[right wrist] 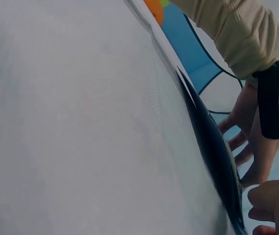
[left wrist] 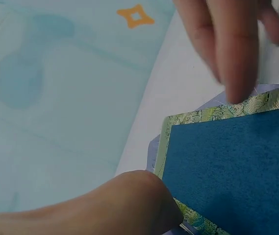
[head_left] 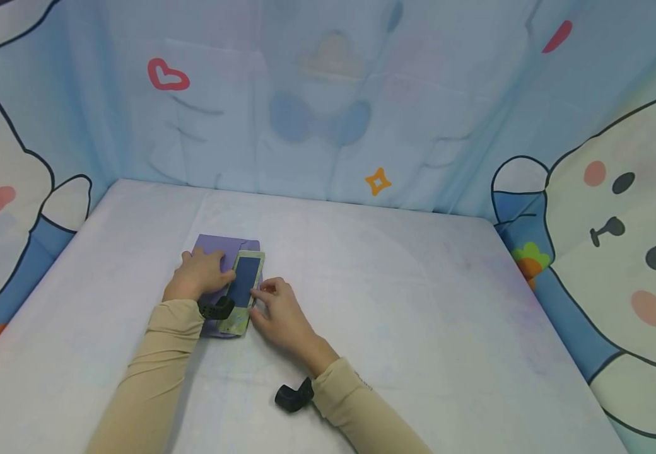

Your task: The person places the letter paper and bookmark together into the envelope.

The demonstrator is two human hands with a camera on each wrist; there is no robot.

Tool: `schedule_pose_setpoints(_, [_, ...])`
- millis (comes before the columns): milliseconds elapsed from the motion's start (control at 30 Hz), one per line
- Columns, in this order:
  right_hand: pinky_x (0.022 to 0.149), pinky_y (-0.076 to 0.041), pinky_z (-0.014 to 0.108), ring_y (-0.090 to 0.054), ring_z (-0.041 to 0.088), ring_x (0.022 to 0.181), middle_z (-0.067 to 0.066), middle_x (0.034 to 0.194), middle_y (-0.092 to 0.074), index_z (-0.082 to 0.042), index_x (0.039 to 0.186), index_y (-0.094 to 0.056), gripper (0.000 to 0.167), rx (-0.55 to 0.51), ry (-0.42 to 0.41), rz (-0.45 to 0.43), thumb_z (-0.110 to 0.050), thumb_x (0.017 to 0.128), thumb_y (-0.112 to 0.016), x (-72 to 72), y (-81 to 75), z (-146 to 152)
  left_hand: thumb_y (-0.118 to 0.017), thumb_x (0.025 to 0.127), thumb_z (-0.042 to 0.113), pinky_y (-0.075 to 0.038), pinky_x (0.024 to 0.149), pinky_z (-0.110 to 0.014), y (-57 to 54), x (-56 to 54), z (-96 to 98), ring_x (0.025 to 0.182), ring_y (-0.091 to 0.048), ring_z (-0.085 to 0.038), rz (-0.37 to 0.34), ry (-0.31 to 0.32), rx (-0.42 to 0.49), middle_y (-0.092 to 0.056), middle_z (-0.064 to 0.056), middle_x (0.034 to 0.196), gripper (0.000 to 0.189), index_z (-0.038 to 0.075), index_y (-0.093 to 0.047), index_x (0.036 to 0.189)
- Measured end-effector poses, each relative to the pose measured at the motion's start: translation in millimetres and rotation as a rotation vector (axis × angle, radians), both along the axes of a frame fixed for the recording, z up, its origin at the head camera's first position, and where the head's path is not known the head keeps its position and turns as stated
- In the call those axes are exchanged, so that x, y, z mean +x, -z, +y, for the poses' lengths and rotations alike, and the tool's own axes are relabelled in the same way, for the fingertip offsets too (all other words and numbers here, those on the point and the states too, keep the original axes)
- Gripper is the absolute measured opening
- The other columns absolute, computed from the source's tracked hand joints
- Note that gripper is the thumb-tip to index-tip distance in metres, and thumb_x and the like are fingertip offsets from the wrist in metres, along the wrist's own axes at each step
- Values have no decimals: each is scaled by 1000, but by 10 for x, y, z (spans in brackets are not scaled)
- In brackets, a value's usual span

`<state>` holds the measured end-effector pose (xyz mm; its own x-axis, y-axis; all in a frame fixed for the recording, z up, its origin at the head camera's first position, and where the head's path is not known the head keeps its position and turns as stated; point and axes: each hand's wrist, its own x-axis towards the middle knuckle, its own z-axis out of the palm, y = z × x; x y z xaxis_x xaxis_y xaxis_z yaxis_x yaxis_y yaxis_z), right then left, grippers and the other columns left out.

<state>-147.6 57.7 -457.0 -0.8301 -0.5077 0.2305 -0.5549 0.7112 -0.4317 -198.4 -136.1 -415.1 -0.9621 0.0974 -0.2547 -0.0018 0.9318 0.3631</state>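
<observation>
A narrow flat piece with a dark blue panel and a green-gold patterned border (head_left: 245, 284) lies over a larger purple envelope-like sheet (head_left: 220, 244). My left hand (head_left: 200, 274) rests on the purple sheet, fingers spread, its thumb at the left edge of the bordered piece. In the left wrist view that thumb (left wrist: 139, 200) lies along the border near one corner. On the opposite side is my right hand (head_left: 279, 315), its fingertips right at the bordered piece's long edge. The right wrist view shows the stack edge-on as a thin dark shape (right wrist: 210, 147), with a fold parting at its far end.
A white cloth covers the table (head_left: 419, 302). Behind it hangs a light blue curtain (head_left: 226, 126) with cartoon figures, which continues at both sides. Black wrist cameras sit on the left wrist (head_left: 217, 309) and right wrist (head_left: 295, 396).
</observation>
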Motion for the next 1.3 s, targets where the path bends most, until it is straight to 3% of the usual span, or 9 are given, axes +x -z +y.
schedule_pose_setpoints(100, [104,-39,35,-51,26,122,12,130,-56,-4,126,-61,39,80,6,64,-23,92,-58,29,-37,-26,-48,88,36,-37,92,-67,-5,7,4,125,-29,-57,-3,-8,-1,-30,-38,142,66,0,-38,142])
schedule_pose_setpoints(333, [110,-33,44,-43,28,134,13,137,-54,-6,127,-61,39,235,-34,60,-28,95,-54,79,-81,-48,-48,88,36,-36,93,-68,9,12,4,126,-27,-57,1,-18,11,-29,-39,141,66,0,-38,142])
schedule_pose_setpoints(533, [109,-34,49,-42,29,135,15,137,-53,-7,125,-63,35,213,-66,48,-22,95,-52,66,-88,-76,-48,89,37,-34,95,-68,-29,30,-23,129,-24,-56,-17,-33,24,-26,-38,144,66,2,-36,144])
schedule_pose_setpoints(700, [109,-35,44,-46,28,132,16,134,-56,-3,124,-62,36,108,-53,11,-15,92,-53,12,-119,-85,-47,90,36,-32,96,-69,-28,13,-20,132,-21,-57,-24,-36,19,-24,-37,146,66,2,-35,145])
schedule_pose_setpoints(800, [107,-38,39,-49,26,130,15,134,-57,-2,129,-57,40,-18,4,-132,-12,91,-52,-26,-148,-64,-48,90,36,-34,95,-69,11,0,21,131,-23,-56,-16,-27,17,-26,-37,145,65,3,-36,144])
schedule_pose_setpoints(1067, [109,-36,43,-44,31,133,18,144,-45,3,146,-31,61,-546,240,-756,-15,90,-47,-187,-199,-102,-51,89,37,-35,95,-67,68,-14,56,130,-27,-53,-9,-37,52,-30,-36,143,63,4,-40,143])
schedule_pose_setpoints(1167, [111,-33,42,-39,31,136,21,150,-34,7,147,-24,66,-754,277,-896,-14,89,-47,-264,-228,-163,-50,89,36,-35,95,-66,56,-19,25,130,-27,-53,-5,-38,51,-30,-36,143,63,4,-40,143])
schedule_pose_setpoints(1300, [112,-30,40,-35,31,138,25,153,-24,11,147,-17,64,-977,284,-1013,-10,93,-45,-335,-260,-253,-48,89,35,-37,96,-63,32,-36,-29,127,-31,-53,16,-19,32,-33,-36,142,62,3,-41,141])
